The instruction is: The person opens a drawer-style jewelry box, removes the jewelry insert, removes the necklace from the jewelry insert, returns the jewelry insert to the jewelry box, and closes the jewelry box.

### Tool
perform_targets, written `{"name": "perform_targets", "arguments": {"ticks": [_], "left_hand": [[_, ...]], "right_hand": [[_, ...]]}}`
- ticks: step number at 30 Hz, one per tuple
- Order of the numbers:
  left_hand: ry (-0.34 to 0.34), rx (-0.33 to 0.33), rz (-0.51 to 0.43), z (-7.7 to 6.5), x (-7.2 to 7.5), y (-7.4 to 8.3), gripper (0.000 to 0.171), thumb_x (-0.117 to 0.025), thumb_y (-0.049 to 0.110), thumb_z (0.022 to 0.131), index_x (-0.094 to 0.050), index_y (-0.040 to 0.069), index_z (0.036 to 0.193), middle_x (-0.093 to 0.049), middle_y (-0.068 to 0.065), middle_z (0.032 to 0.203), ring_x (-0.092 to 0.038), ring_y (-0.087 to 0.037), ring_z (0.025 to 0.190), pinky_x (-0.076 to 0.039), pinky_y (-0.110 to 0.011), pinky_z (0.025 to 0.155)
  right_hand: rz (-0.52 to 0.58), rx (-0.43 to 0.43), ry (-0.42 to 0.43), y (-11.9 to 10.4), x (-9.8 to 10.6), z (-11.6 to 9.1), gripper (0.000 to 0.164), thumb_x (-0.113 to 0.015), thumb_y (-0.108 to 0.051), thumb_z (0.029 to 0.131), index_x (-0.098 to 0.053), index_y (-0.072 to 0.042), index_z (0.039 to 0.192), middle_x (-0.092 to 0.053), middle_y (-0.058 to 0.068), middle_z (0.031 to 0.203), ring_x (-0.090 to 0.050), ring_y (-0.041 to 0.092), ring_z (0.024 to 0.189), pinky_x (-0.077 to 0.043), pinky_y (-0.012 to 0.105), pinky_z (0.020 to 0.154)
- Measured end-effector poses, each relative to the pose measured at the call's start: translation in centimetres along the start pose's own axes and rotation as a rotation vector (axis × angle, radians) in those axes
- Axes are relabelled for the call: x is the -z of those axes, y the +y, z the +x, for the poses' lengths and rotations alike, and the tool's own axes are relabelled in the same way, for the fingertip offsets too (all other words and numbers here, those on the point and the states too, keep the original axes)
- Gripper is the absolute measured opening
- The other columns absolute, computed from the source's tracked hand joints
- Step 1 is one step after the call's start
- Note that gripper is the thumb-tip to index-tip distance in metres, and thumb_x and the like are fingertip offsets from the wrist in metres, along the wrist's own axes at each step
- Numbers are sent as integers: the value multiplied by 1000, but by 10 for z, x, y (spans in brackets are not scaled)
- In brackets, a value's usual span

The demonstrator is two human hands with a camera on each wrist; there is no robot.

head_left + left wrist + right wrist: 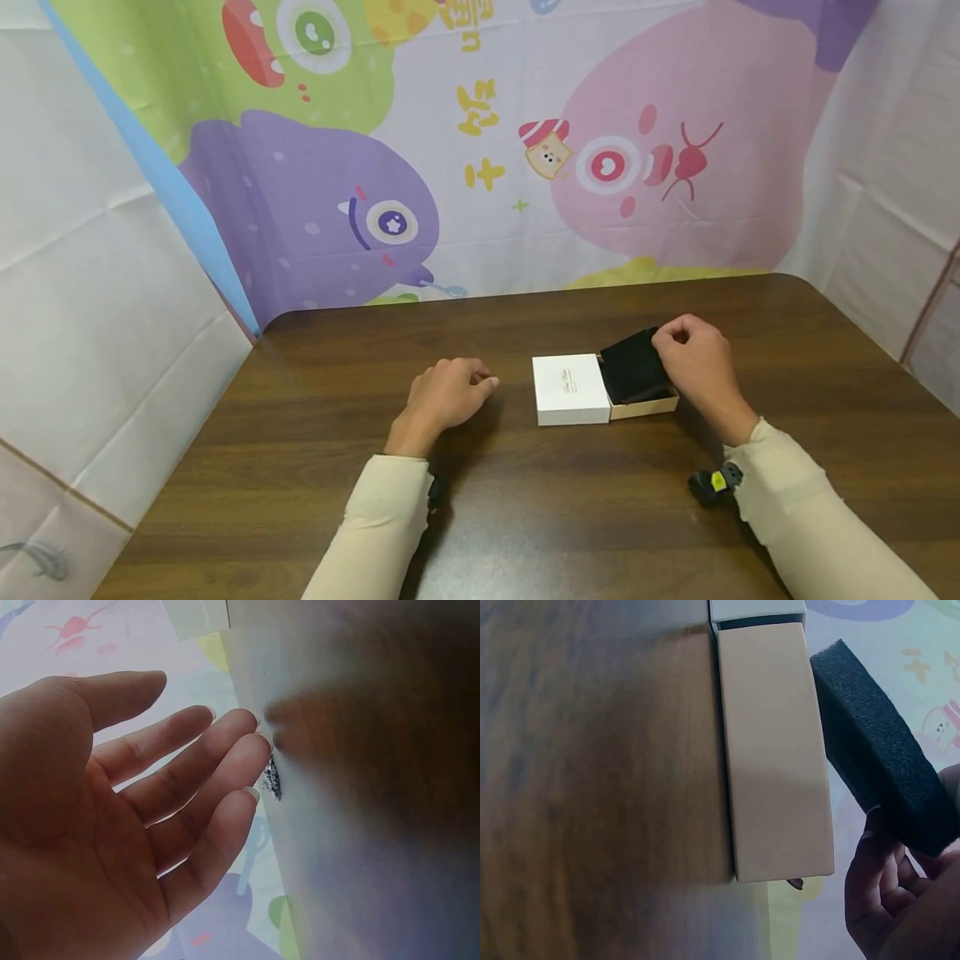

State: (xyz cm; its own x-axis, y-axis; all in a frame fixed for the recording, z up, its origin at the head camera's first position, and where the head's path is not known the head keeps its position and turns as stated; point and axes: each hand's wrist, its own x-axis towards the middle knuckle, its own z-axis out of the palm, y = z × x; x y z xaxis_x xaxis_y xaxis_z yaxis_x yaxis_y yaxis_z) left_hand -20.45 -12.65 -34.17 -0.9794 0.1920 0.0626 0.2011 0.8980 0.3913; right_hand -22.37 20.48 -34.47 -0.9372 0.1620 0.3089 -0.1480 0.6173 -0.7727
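Note:
A small drawer box stands on the table, its white sleeve (572, 390) printed with faint gold lettering and its tan tray (776, 750) pulled out to the right. My right hand (697, 354) pinches the edge of a black foam insert (885, 742), which is tilted up over the tray; the tray's inside is hidden. To the left of the sleeve hovers my left hand (450, 392), apart from the box. In the left wrist view its fingers (202, 772) are relaxed, holding nothing. Behind those fingertips shows a small black-and-silver speckled thing (273, 780), kind unclear.
A brown wood-grain table (300, 517) lies beneath everything. At its back edge hangs a cloth (495, 242) printed with cartoon monsters, and pale curtains flank both sides. A small dark tab (796, 883) pokes out by the tray's end.

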Motion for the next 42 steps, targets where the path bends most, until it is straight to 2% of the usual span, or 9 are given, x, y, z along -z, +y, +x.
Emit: {"name": "perform_targets", "arguments": {"ticks": [9, 22, 42], "left_hand": [[-5, 5, 0, 0, -1, -1, 26, -63, 40, 98, -76, 21, 110, -73, 6, 100, -68, -19, 93, -51, -46, 78], [-3, 3, 1, 0, 0, 0, 26, -63, 40, 98, -76, 21, 110, -73, 5, 101, -68, -20, 94, -51, -47, 79], [-6, -9, 2, 0, 0, -1, 25, -63, 39, 99, -76, 21, 111, -73, 6, 101, -68, -19, 94, -51, -47, 78]], "right_hand": [[-21, 8, -32, 3, 0, 0, 22, -53, -20, 96, -65, -2, 95, -62, 14, 91, -53, 27, 80, -41, 37, 66], [-56, 5, -29, 4, -1, 1, 21, -54, -20, 95, -66, -3, 94, -62, 14, 90, -54, 28, 81, -40, 38, 67], [-124, 40, -139, 3, 0, -1, 21, -55, -21, 97, -66, -3, 97, -67, 15, 97, -56, 29, 80, -42, 37, 67]]}}
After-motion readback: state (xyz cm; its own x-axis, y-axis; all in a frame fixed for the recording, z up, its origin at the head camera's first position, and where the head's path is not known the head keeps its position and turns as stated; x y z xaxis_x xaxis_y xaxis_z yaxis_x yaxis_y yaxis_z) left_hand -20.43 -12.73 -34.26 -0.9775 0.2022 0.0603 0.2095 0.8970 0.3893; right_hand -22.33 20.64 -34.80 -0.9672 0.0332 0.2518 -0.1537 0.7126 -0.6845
